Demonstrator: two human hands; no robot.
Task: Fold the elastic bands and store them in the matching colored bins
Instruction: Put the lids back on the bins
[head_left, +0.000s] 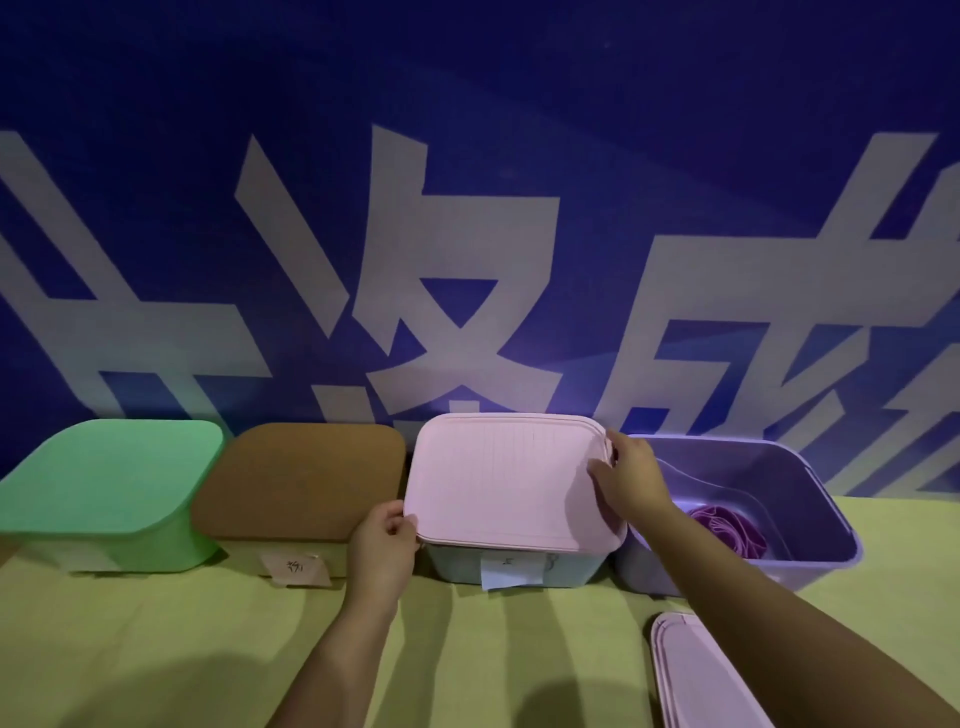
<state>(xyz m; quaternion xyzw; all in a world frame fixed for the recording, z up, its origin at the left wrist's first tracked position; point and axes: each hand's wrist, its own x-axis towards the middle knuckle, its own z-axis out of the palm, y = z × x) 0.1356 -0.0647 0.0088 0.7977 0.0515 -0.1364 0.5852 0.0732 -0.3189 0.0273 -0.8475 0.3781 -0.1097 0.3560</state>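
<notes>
Pink plastic fills the middle of the head view: a pink lid (498, 478) sits tilted on a pale bin (519, 569), its near edge overhanging the bin's front wall, where a paper label (511, 571) hangs. The left hand (384, 545) pinches the lid's near-left corner, thumb on top and fingers curled beneath, while the right hand (631, 478) grips the far-right corner — thumb laid on the lid's top, fingers wrapped over its edge. Both hands are closed on this lid. To the left stands a bin with a brown lid (301, 480) and a handwritten tag (297, 569) on its front, and further left a green bin (111, 493), lid shut. Just right of the pink-lidded bin, touching or nearly touching it, is an open purple bin (810, 483); inside it, near the front, lies a bundle of purple elastic bands (727, 530), partly hidden by the right forearm. A second pinkish lid (696, 675) lies flat on the yellow-green table (156, 649) at the lower right, apart from the bins. Behind the row rises a blue wall (467, 104) with large pale characters.
</notes>
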